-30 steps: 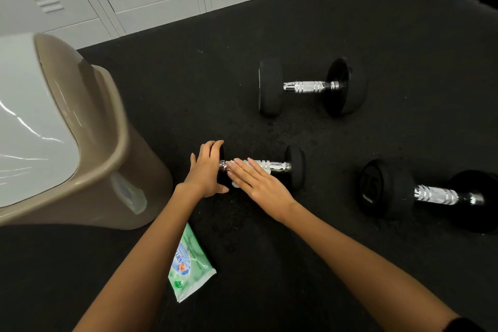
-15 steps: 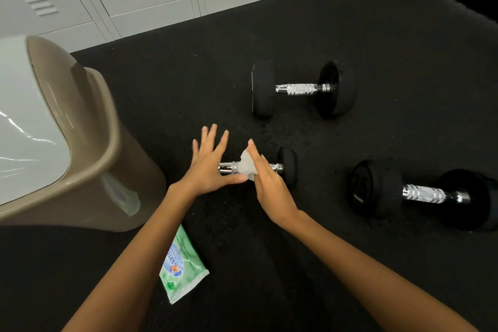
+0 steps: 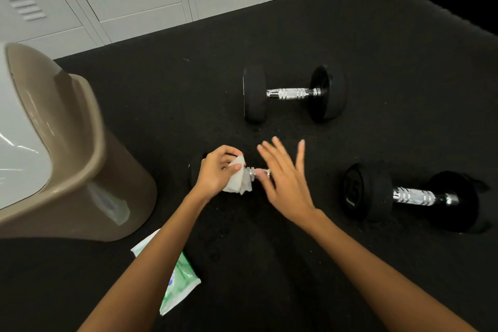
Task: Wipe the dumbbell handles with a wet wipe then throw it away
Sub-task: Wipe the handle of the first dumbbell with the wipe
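- The left hand (image 3: pixel 219 170) was pinched around the wipe (image 3: pixel 238 178), holding the crumpled white sheet against the left end of the near dumbbell's handle (image 3: pixel 258 172).
- The right hand (image 3: pixel 284 180) hovered just right of it, fingers spread and holding nothing, blurred, covering the rest of that handle.
- The near dumbbell (image 3: pixel 198 170) lay on the floor (image 3: pixel 188 116) between both hands, its weights mostly hidden behind them.
- Two more dumbbells lay on the floor: one farther off (image 3: pixel 293 94), one to the right (image 3: pixel 412 195). Both handles were bare, with no hand near.
- The bin (image 3: pixel 80 159) stood at the left, close to the left arm; the wipe pack (image 3: pixel 179 280) lay near, partly under that arm.
- It looked like the wiping step, on the first of three handles, with the wipe apparently passing to the left hand.
- Next, I judged, the wipe would need rubbing along the handle, then carrying to the other two handles before going into the bin.
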The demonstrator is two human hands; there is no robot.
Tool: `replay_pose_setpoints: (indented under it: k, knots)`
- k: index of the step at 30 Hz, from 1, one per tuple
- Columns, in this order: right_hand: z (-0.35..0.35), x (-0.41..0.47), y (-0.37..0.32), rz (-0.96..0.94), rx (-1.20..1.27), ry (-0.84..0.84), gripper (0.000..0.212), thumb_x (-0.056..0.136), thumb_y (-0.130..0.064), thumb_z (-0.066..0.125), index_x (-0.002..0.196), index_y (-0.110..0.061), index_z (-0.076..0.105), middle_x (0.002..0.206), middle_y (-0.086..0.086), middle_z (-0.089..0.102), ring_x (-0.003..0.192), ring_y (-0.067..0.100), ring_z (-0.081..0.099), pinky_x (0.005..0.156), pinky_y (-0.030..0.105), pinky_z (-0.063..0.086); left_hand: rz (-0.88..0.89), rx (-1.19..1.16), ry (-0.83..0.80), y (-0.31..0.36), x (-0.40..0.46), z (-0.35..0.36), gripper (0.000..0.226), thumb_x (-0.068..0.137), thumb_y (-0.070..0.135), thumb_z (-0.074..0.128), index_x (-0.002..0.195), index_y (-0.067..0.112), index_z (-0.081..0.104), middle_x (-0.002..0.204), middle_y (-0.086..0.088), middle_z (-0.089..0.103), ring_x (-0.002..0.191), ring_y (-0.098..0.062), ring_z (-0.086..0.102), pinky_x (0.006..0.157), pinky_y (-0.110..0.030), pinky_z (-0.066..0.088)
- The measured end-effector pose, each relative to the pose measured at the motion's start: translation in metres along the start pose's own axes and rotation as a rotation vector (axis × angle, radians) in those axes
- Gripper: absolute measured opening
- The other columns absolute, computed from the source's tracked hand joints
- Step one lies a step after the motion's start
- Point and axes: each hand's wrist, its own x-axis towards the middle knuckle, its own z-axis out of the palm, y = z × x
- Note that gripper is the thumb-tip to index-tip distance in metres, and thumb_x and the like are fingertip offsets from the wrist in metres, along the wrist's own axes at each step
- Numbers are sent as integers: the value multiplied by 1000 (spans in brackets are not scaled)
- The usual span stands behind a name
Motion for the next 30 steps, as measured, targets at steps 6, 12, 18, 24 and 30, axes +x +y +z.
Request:
replay_pose_setpoints:
  k: [6,12,18,24,30]
  knots:
    - [4,-1,27,248,67,-51,50,100,-37,24,141,-12,41,147,2,42,146,14,15,118,47,-4,93,133,-91,-8,16,17,13,88,3,61,87,15,66,85,2,71,87,-2,63,85,-18,44]
    - [9,-5,24,284,81,-74,53,98,-36,18,139,-12,43,145,2,45,146,15,15,119,44,-3,205,444,284,-26,16,33,15,85,2,63,85,17,60,91,4,47,90,-12,45,81,-26,41]
    - [14,-5,17,346,188,-52,46,102,-28,25,139,-9,42,145,5,45,144,16,22,120,40,3,284,509,213,-43,8,39,17,97,25,46,105,17,60,93,2,64,90,-19,58,91,-41,46]
    - [8,0,11,420,400,-73,42,104,-22,26,143,-9,35,147,4,40,140,11,30,120,32,12,389,892,117,-60,-5,46,48,97,22,46,143,9,37,143,-8,46,139,-24,34,118,-42,4]
    - [4,0,11,415,404,-101,42,104,-22,26,143,-9,35,148,5,39,139,12,31,119,34,15,407,834,113,-56,-1,50,48,92,2,52,139,8,42,142,-8,48,140,-22,33,120,-39,7]
